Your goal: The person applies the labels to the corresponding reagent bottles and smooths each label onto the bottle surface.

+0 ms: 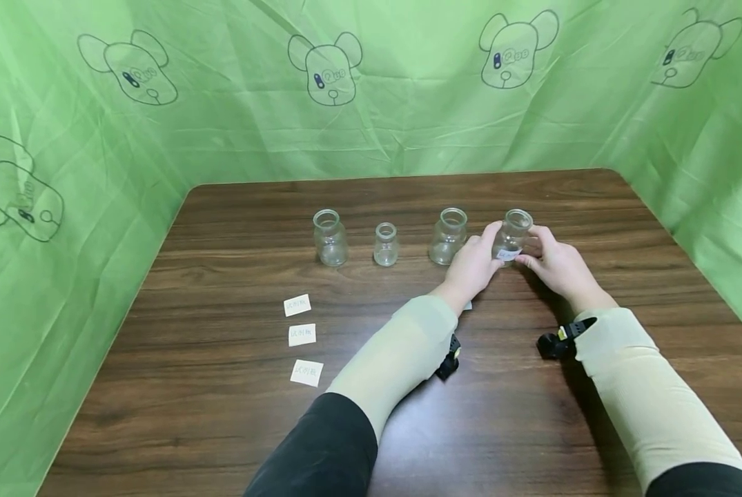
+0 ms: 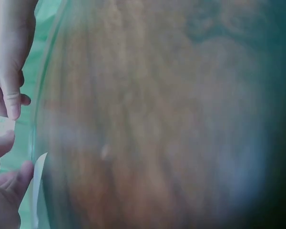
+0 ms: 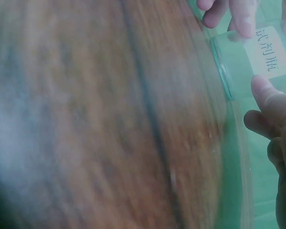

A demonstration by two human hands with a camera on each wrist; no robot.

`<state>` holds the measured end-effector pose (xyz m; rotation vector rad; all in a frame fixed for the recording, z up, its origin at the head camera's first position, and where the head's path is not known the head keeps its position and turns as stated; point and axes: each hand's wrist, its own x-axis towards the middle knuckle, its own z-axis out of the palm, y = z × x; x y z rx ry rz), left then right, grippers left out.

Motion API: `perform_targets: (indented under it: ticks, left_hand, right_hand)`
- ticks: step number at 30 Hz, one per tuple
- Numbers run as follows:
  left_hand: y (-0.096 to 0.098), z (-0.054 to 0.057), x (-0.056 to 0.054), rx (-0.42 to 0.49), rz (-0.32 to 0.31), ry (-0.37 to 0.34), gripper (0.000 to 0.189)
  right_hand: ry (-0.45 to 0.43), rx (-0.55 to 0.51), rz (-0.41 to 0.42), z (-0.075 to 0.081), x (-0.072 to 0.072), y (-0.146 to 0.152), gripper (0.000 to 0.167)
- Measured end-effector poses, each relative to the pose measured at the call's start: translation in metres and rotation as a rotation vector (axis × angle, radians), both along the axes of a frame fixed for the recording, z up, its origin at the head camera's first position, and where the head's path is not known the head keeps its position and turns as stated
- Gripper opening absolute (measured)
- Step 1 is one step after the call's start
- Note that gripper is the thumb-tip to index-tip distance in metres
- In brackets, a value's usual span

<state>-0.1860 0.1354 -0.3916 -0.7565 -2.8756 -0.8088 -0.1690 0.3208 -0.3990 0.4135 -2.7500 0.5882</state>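
Observation:
Both hands are at a clear glass jar (image 1: 509, 238), the rightmost of the row, which stands upright and bears a white handwritten label (image 3: 269, 53). My left hand (image 1: 472, 267) holds the jar's left side, its fingers up near the neck and its thumb at the label's edge. From the right my right hand (image 1: 560, 266) grips it, thumb pressing the label's other edge, with the fingers partly hidden behind the glass. Just left of it another glass jar (image 1: 448, 238) is partly covered by the left hand. The label also shows between the thumbs in the left wrist view.
Further left on the wooden table (image 1: 234, 400) stand a small glass jar (image 1: 386, 245) and a larger one (image 1: 330, 239). Nearer lie three written slips: a far one (image 1: 297, 305), a middle one (image 1: 301, 335) and a near one (image 1: 306, 373). Another slip (image 1: 468, 306) peeks out beside the left wrist.

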Motion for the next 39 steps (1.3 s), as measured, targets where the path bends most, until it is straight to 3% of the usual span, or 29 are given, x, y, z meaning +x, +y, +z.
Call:
perform_targets:
  ticks: [6,11,15,19,30,39]
  left_hand:
    - [0.001,-0.002,0.0,0.01,0.043,0.014,0.065]
    - [0.0,0.001,0.003,0.02,0.011,-0.022,0.076]
    - [-0.004,0.005,0.007,0.046,0.002,-0.086,0.084]
    - [-0.012,0.009,0.011,0.081,0.003,-0.113,0.084]
    - [-0.046,0.008,0.016,0.115,-0.088,-0.176,0.076]
    - [-0.068,0.012,0.021,0.187,-0.141,-0.212,0.065]
  right_hand:
    - [-0.023,-0.015,-0.024,0.0,0.0,-0.003,0.059]
    - [-0.159,-0.117,-0.05,0.005,0.004,0.003,0.078]
    - [-0.226,-0.218,-0.016,0.005,0.006,0.006,0.092]
    - [-0.214,-0.283,-0.012,0.005,0.01,0.004,0.092]
    - [-0.213,-0.366,-0.066,0.007,0.027,-0.006,0.089]
    - [-0.206,-0.466,-0.082,0.008,0.031,-0.01,0.085]
